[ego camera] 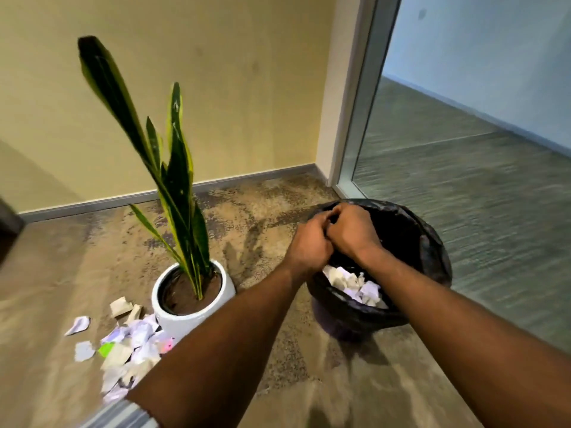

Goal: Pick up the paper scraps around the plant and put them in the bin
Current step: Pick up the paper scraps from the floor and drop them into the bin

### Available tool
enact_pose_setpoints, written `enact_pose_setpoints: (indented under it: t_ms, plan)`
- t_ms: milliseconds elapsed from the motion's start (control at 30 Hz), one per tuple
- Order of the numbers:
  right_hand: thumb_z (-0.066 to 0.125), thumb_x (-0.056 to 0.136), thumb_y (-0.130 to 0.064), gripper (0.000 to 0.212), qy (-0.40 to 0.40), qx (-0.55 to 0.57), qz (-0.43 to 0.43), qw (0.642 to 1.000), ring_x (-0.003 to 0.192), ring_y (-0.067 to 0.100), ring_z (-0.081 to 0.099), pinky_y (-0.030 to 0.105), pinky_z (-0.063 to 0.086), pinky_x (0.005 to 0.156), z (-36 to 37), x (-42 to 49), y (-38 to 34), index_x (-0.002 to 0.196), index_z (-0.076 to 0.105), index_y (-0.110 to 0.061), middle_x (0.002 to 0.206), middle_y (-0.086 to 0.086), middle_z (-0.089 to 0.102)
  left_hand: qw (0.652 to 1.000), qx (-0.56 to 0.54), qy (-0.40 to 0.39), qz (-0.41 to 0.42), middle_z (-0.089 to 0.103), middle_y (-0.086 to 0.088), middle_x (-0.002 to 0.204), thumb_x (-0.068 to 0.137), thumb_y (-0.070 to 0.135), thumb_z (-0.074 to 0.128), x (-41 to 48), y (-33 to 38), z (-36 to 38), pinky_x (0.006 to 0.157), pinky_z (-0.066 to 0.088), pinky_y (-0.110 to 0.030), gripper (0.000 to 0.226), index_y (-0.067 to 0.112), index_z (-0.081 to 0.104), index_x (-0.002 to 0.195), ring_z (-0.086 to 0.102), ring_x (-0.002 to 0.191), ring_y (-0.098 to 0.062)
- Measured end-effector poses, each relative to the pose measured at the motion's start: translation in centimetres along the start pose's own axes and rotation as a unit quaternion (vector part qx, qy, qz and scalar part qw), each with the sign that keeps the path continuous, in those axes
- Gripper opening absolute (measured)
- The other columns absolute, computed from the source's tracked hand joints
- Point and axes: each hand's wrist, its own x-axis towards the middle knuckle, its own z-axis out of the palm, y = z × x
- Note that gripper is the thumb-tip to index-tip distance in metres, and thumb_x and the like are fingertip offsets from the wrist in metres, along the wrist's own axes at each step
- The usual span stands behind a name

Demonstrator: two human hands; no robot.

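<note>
A tall striped plant [173, 168] stands in a white round pot [191, 316] on the carpet. Several paper scraps [129, 350] lie in a heap on the floor to the pot's left and front. A bin [432, 257] lined with a black bag sits to the right, with crumpled paper [355, 287] inside. My left hand [310, 242] and my right hand [352, 231] are pressed together over the bin's mouth, fingers curled. A bit of white shows between them, but what they hold is hidden.
A yellow wall with a grey skirting board [154, 196] runs behind the plant. A glass panel in a pale frame [355, 118] stands behind the bin. A dark object [9, 227] juts in at the left edge.
</note>
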Motion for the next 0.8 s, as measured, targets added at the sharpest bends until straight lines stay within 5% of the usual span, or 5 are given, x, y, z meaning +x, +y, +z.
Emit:
enact_pose_setpoints:
  t_ms: [167, 267, 367, 700, 800]
  plan:
    - [0.060, 0.080, -0.008, 0.016, 0.016, 0.037, -0.105, 0.994, 0.091, 0.028, 0.062, 0.031, 0.049, 0.076, 6.0, -3.3, -5.9, 0.091, 0.071, -0.011, 0.097, 0.012, 0.068, 0.987, 0.028, 0.153, -0.040, 0.068, -0.006, 0.120, 0.085, 0.002, 0.048, -6.1, -6.8, -6.1, 0.094, 0.050, -0.028, 0.044, 0.013, 0.063, 0.125, 0.063, 0.108, -0.020]
    - [0.059, 0.081, -0.009, 0.015, -0.078, 0.049, -0.169, 0.981, 0.085, 0.026, 0.064, 0.034, 0.052, 0.073, 11.5, -6.7, -8.6, 0.083, 0.072, -0.014, 0.088, 0.008, 0.070, 0.973, 0.110, 0.187, -0.084, 0.071, -0.007, 0.102, 0.083, 0.006, 0.054, -11.1, -13.0, -9.5, 0.080, 0.047, -0.032, 0.029, 0.017, 0.071, 0.103, 0.063, 0.095, -0.024]
    - [0.061, 0.080, -0.008, 0.024, -0.193, 0.062, -0.215, 0.955, 0.095, 0.024, 0.065, 0.034, 0.052, 0.084, 17.5, -11.1, -10.3, 0.097, 0.075, -0.016, 0.101, 0.007, 0.073, 0.953, 0.160, 0.179, -0.184, 0.069, -0.009, 0.098, 0.080, 0.009, 0.055, -16.3, -20.0, -12.0, 0.075, 0.049, -0.036, 0.024, 0.015, 0.070, 0.097, 0.063, 0.093, -0.029]
    - [0.062, 0.085, -0.016, 0.036, -0.293, -0.025, -0.296, 0.909, 0.110, 0.023, 0.060, 0.031, 0.049, 0.094, 27.3, -16.6, -9.4, 0.121, 0.065, -0.018, 0.121, 0.004, 0.063, 0.901, 0.314, -0.109, -0.281, 0.051, -0.009, 0.129, 0.080, 0.050, 0.067, -25.6, -31.8, -8.0, 0.090, 0.049, -0.041, 0.058, 0.027, 0.051, 0.131, 0.050, 0.118, -0.032]
    - [0.064, 0.086, -0.017, 0.037, -0.302, -0.041, -0.282, 0.910, 0.112, 0.020, 0.059, 0.027, 0.045, 0.095, 28.1, -15.7, -8.5, 0.123, 0.065, -0.019, 0.126, 0.002, 0.061, 0.891, 0.341, -0.123, -0.274, 0.053, -0.010, 0.125, 0.085, 0.040, 0.062, -25.5, -32.4, -6.6, 0.084, 0.049, -0.041, 0.041, 0.022, 0.055, 0.121, 0.051, 0.113, -0.032]
